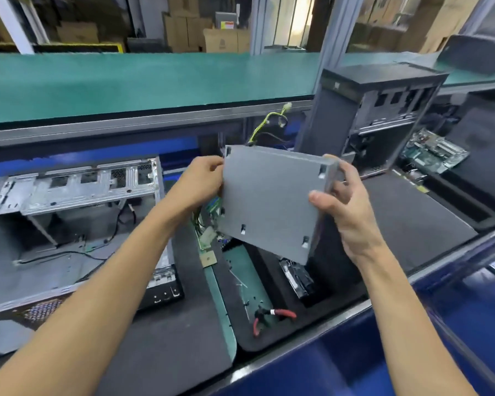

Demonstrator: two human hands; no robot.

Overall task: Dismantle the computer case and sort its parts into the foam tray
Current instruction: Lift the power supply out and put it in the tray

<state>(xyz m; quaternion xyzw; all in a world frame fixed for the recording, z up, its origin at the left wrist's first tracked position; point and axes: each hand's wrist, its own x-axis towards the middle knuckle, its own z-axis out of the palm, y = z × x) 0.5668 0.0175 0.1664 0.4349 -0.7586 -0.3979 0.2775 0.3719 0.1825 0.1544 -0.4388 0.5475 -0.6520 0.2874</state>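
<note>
I hold a grey metal power supply box (269,201) in mid-air above the black foam tray (417,224). My left hand (203,181) grips its left edge and my right hand (346,201) grips its right edge. Yellow and black cables (265,125) trail from its far side, and more wires hang under it. The opened computer case (69,218) lies on its side at the left, its metal frame bare, with a few thin cables inside. A dark drive-like part (296,277) lies in a tray slot below the box.
Red-handled cutters (272,315) and small screws lie in a tray pocket near the front edge. A black tower case (369,115) stands upright behind the tray. A green circuit board (432,151) lies at the right. A green conveyor belt (126,81) runs across the back.
</note>
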